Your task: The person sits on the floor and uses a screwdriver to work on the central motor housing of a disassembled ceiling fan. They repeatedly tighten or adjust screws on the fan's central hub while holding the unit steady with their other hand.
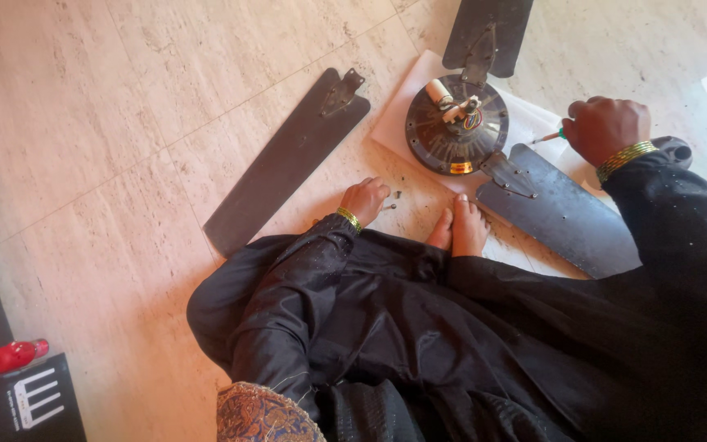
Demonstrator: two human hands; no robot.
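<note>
Ceiling fan motor [457, 123], round & dark, sat on a white sheet [398, 123] on the tiled floor [108, 123], w/ two blades attached: one blade [488, 29] toward top of frame, another blade [562, 209] lower right. Head view: right hand [603, 128] was closed around a green-handled screwdriver [551, 136], tip pointing toward the motor, just beside the lower-right blade's bracket. Left hand [363, 199] rested knuckles-down on the floor, fingers curled in; couldn't tell if anything was inside the grip. Small screws [394, 196] lay just beside it. A detached blade [288, 160] lay flat, left of the motor, apart from it. Bare feet [460, 229] near the motor's edge. Red-capped item [16, 355] & a black box [26, 405] sat far lower left.
</note>
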